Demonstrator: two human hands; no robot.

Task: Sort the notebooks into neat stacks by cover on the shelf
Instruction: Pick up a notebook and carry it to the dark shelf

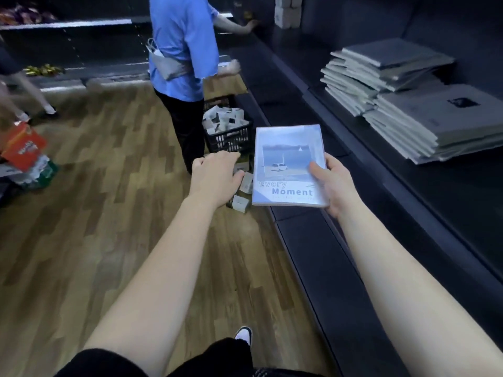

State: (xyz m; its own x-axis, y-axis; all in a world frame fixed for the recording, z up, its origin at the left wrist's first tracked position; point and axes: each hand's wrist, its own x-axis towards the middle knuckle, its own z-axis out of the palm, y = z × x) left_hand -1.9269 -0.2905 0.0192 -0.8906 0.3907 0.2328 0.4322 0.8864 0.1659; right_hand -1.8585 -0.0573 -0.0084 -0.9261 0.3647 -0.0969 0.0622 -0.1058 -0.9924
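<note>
My right hand [330, 183] grips a pale blue notebook [285, 161] titled "Every Moment", held flat above the dark shelf's front edge [313, 240]. My left hand [215, 174] hovers palm down just left of it, fingers loosely curled, over several small notebooks [242, 197] lying on the floor; I cannot see anything in it. Two stacks of grey-covered notebooks rest on the shelf at the right: a nearer one [441, 123] and a farther, fanned one [381, 72].
A person in a blue shirt [182, 50] stands ahead beside a black crate [231, 131] full of notebooks on the wooden floor. Red and green packages [24, 156] sit at the left. White boxes [287, 12] stand at the shelf's far end.
</note>
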